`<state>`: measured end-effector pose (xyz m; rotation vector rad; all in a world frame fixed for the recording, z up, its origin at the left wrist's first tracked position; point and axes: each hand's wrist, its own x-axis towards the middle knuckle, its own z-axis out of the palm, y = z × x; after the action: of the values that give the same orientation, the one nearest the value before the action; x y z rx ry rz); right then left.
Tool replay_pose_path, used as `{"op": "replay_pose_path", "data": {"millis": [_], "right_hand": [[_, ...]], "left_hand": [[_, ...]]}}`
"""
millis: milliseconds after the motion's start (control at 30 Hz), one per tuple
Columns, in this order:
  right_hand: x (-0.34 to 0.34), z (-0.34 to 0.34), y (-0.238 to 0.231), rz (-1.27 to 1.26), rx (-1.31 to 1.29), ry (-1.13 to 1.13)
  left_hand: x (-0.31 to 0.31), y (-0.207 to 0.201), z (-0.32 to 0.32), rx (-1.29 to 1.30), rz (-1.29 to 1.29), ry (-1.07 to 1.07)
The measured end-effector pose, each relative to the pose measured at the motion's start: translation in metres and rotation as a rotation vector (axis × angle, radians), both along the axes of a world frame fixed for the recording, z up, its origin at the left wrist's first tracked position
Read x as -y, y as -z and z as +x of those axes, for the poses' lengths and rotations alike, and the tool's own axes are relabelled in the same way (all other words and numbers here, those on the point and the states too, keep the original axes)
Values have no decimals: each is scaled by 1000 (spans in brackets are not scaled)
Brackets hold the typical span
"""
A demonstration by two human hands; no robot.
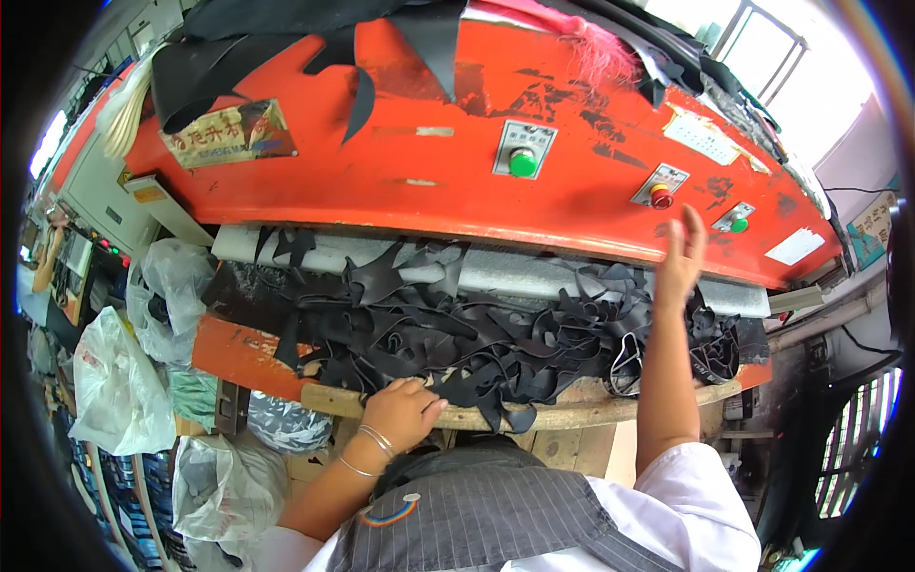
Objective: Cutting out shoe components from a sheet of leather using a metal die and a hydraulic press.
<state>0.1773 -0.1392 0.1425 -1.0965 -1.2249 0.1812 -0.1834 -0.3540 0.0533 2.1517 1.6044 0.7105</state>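
Observation:
My left hand rests on the wooden strip along the front of the machine bed, its thumb apart and fingers bent at the edge of the dark leather scraps. No object shows in it. My right hand is raised over the right end of the bed, fingers stretched and empty. It is just below a red push button, apart from it as far as I can see. A green button lies to its right. Black leather offcuts with cut-out shapes heap across the bed.
Above the bed spans the machine's orange-red beam, carrying another green button. Black sheets and a pink tasselled cloth hang over its top. Plastic bags stand at the left. A barred window is at the lower right.

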Motion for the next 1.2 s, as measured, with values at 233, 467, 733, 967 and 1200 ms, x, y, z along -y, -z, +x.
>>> {"op": "replay_pose_path", "data": {"millis": [233,467,733,967,1200], "right_hand": [[5,-174,30,141,826,-503],[-63,-162,60,-171,1145,-613],[-112,-183,90,-214,1022,-657],[-64,-120,70,-395,1156,-820],[-1,-110,76,-839,61,-865]], "left_hand": [[0,9,5,-53,131,-117],[-47,-30,-5,-181,-456,115],[-200,13,22,-163,118,-266],[-211,30,3,-99,-39,266],[-183,-11,-24,487,-381,224]]}}
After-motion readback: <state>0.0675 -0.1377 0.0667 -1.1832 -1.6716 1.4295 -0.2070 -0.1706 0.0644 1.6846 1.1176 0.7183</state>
